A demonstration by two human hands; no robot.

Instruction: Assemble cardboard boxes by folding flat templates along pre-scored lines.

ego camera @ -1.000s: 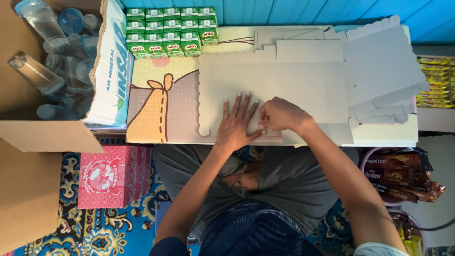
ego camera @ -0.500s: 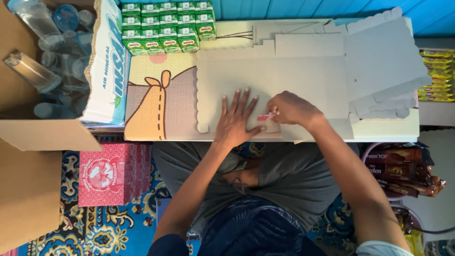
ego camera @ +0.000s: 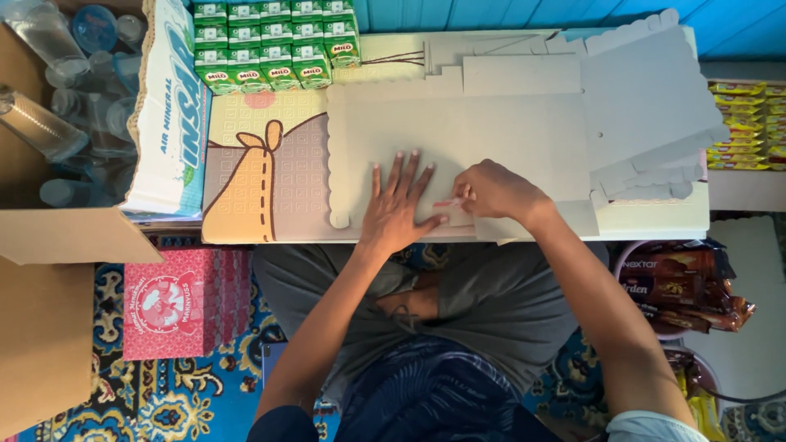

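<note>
My left hand (ego camera: 399, 203) lies flat and open, pinning the grey cardboard sheet (ego camera: 458, 135) to the tabletop (ego camera: 655, 219). My right hand (ego camera: 494, 192) pinches a small pink marker (ego camera: 452, 201), marking it; the next stroke probably needs steady pressure.

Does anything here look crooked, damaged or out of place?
Mostly tidy. Only the loose grey scalloped cardboard sheets at the table's far right lie fanned askew, overhanging the edge. The flat grey cardboard sheet under the left hand lies straight.
</note>
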